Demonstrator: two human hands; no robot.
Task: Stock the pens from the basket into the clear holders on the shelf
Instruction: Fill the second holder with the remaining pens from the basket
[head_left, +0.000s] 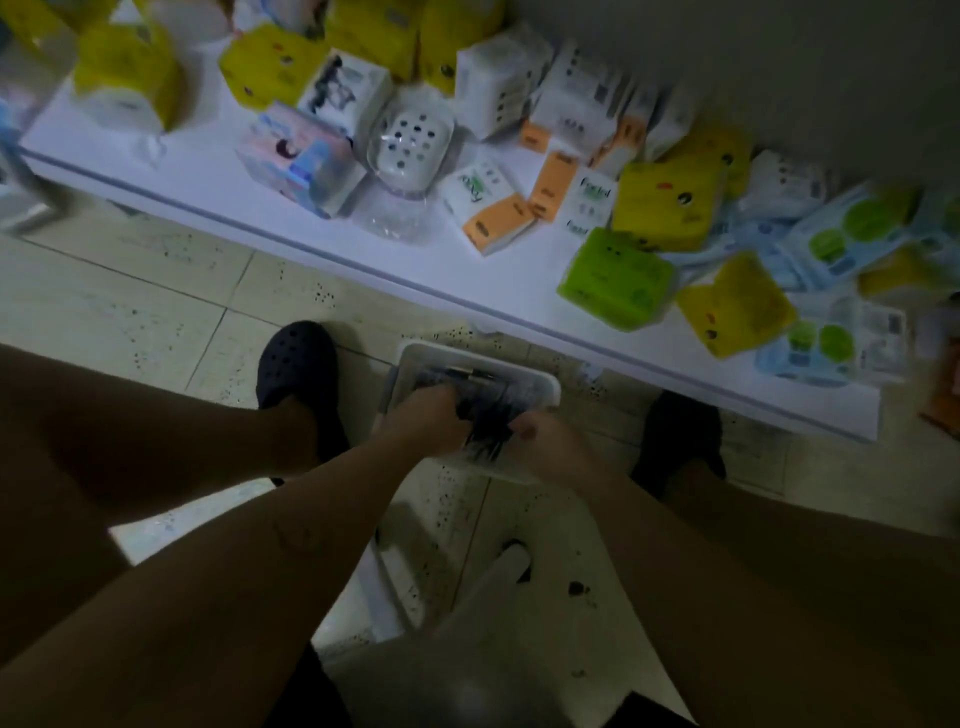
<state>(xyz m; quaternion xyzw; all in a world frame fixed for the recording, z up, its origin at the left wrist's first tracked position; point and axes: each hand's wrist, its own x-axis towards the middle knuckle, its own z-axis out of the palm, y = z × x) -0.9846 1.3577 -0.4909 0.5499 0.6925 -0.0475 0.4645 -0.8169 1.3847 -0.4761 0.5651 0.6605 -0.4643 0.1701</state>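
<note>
Lying in the basket (411, 358), dark pens (485, 426), left hand (426, 418) and right hand (543, 441), fingers clamped round them

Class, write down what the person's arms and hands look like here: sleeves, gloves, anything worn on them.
The left arm and right arm are bare, with no sleeves in view. The left hand and right hand wear no gloves. No watch, ring or band shows, though the picture is dim and blurred.

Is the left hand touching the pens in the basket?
Touching. The head view shows the left hand with its fingers curled around the dark pens inside the basket, with no gap between them.
</note>
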